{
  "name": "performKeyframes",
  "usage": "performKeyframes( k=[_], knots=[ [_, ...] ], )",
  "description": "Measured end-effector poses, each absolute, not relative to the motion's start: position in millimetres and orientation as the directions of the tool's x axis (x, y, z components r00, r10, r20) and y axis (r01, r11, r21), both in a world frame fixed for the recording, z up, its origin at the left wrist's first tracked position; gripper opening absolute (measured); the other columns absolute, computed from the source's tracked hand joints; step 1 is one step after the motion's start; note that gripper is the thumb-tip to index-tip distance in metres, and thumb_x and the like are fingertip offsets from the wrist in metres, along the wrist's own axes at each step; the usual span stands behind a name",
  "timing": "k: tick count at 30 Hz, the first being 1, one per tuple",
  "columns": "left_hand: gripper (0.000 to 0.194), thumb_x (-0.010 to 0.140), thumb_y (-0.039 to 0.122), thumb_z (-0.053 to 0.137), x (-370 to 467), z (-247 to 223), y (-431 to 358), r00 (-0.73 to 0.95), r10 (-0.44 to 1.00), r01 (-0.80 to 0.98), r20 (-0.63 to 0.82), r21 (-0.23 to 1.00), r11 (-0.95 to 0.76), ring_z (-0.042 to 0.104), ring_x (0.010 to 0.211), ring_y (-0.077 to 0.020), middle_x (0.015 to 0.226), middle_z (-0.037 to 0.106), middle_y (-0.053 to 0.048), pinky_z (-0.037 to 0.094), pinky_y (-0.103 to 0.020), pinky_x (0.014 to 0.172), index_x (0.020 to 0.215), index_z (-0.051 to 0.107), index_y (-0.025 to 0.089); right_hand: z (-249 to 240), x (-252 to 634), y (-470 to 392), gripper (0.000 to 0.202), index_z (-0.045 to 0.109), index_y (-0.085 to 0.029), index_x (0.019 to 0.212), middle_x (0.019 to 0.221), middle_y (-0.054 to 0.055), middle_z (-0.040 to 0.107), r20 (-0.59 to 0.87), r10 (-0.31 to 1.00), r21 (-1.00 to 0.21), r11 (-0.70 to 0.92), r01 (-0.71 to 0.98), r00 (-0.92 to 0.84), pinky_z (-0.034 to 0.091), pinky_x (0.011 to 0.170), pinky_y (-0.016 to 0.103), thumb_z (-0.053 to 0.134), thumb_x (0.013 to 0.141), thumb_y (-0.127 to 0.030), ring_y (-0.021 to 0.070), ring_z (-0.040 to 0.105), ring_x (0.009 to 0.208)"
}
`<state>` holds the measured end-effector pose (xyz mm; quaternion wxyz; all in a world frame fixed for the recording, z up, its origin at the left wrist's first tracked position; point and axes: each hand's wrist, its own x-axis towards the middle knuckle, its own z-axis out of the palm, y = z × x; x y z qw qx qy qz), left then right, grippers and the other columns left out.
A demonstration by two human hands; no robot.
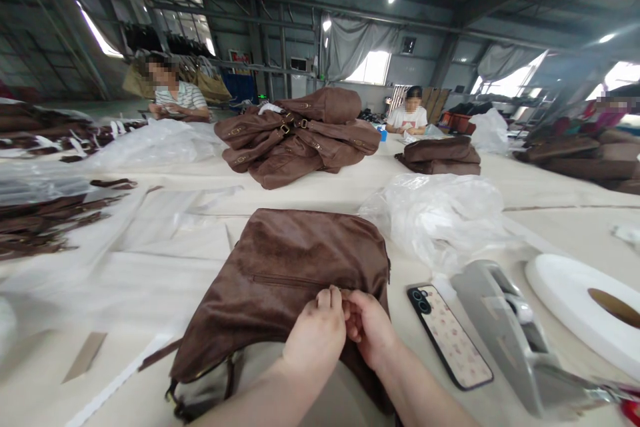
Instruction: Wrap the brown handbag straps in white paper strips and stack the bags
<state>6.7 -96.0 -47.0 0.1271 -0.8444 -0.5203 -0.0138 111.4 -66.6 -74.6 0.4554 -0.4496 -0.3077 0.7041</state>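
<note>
A brown leather-look handbag (pixel 280 247) lies flat in front of me, with a zip pocket (pixel 287 281) across its face. Both my hands meet at the right end of that zip. My left hand (pixel 320 323) has its fingers bent and pressed together there. Against it, my right hand (pixel 367 323) is closed too, fingers curled inward. Whatever is pinched between the fingertips is small and hidden by them. The bag's strap (pixel 230 377) with a metal ring hangs at its lower left corner.
Right of the bag lie a phone (pixel 453 340), a grey tape dispenser (pixel 510 327) and a white roll (pixel 590 300). Clear plastic (pixel 440 213) is bunched behind. Farther back stand piled brown bags (pixel 300 140), with people (pixel 180 97) seated beyond. White sheets (pixel 150 280) spread leftward.
</note>
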Motion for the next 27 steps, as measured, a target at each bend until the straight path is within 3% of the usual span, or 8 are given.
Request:
performKeyframes(
  k=[4,7,9,12,17,21,24,27],
  knots=[
    [0.033,0.082,0.003,0.046,0.9,-38.4,-93.3,0.423,0.895,0.906,0.141,-0.055,-0.42,0.059,0.087,-0.0244,0.1,0.062,-0.014,0.05,-0.031,0.064,0.111,0.061,0.009,-75.6,109.3,-66.2,0.038,0.043,-0.018,0.044,0.035,-0.007,0.037,-0.329,0.928,-0.858,-0.372,-0.355,-0.178,0.007,0.031,0.02,0.065,0.067,-0.039,0.0023,0.025,0.027],
    [0.026,0.09,0.014,0.039,-14.6,-29.5,-80.1,0.284,0.953,0.898,0.103,0.321,-0.302,0.063,0.081,-0.0197,0.09,0.065,-0.009,0.049,-0.028,0.067,0.095,0.064,0.014,-76.2,107.9,-65.5,0.035,0.047,-0.017,0.05,0.038,-0.007,0.04,-0.311,0.94,-0.877,-0.341,-0.339,-0.142,0.007,0.031,0.02,0.069,0.064,-0.041,0.0017,0.024,0.027],
    [0.034,0.095,0.024,0.03,-25.2,-28.3,-68.9,0.178,0.983,0.776,-0.042,0.62,-0.114,0.065,0.068,-0.0154,0.08,0.067,-0.006,0.049,-0.025,0.062,0.091,0.062,0.015,-76.9,107.5,-65.2,0.031,0.053,-0.016,0.058,0.041,-0.008,0.043,-0.307,0.944,-0.896,-0.33,-0.296,-0.122,0.008,0.03,0.02,0.069,0.064,-0.042,0.0017,0.025,0.027],
    [0.031,0.093,0.034,0.036,-33.0,-34.7,-57.5,0.18,0.958,0.545,-0.225,0.833,0.093,0.064,0.056,-0.0135,0.07,0.067,-0.003,0.047,-0.022,0.053,0.088,0.059,0.014,-79.9,107.5,-64.0,0.032,0.056,-0.015,0.065,0.043,-0.007,0.046,-0.286,0.951,-0.929,-0.305,-0.211,-0.119,0.01,0.029,0.02,0.066,0.065,-0.045,0.0021,0.026,0.027],
    [0.011,0.082,0.025,0.052,-29.6,-49.4,-56.8,0.187,0.968,0.436,-0.166,0.897,0.07,0.065,0.057,-0.0135,0.067,0.067,0.0,0.047,-0.02,0.051,0.087,0.055,0.016,-82.5,107.4,-61.6,0.035,0.056,-0.015,0.066,0.043,-0.006,0.048,-0.266,0.958,-0.955,-0.277,-0.107,-0.102,0.014,0.028,0.018,0.062,0.07,-0.05,0.0027,0.03,0.027],
    [0.012,0.08,0.022,0.052,-30.1,-55.5,-54.6,0.205,0.96,0.505,-0.189,0.861,0.062,0.064,0.057,-0.0141,0.067,0.067,-0.002,0.045,-0.02,0.05,0.086,0.059,0.016,-65.8,115.9,-73.9,0.038,0.062,-0.014,0.078,0.052,-0.002,0.059,-0.258,0.941,-0.966,-0.245,0.089,-0.22,0.022,0.03,0.017,0.057,0.076,-0.052,0.0054,0.042,0.031],
    [0.019,0.08,0.028,0.051,-31.4,-54.9,-51.6,0.239,0.946,0.569,-0.219,0.821,0.046,0.065,0.059,-0.0154,0.068,0.068,-0.003,0.044,-0.021,0.052,0.08,0.064,0.015,-46.1,146.0,-94.4,0.039,0.065,-0.016,0.094,0.058,-0.001,0.062,-0.201,0.941,-0.954,-0.124,0.274,-0.272,0.031,0.036,0.018,0.05,0.084,-0.051,0.0071,0.048,0.038],
    [0.023,0.08,0.032,0.049,-32.6,-52.3,-49.4,0.261,0.933,0.621,-0.248,0.783,0.034,0.065,0.059,-0.0158,0.067,0.068,-0.003,0.043,-0.022,0.052,0.079,0.065,0.016,-29.6,209.2,-115.3,0.04,0.065,-0.017,0.102,0.063,0.002,0.063,-0.029,0.999,-0.905,-0.009,0.425,-0.04,0.041,0.045,0.023,0.05,0.085,-0.05,0.0118,0.054,0.048]
  ],
)
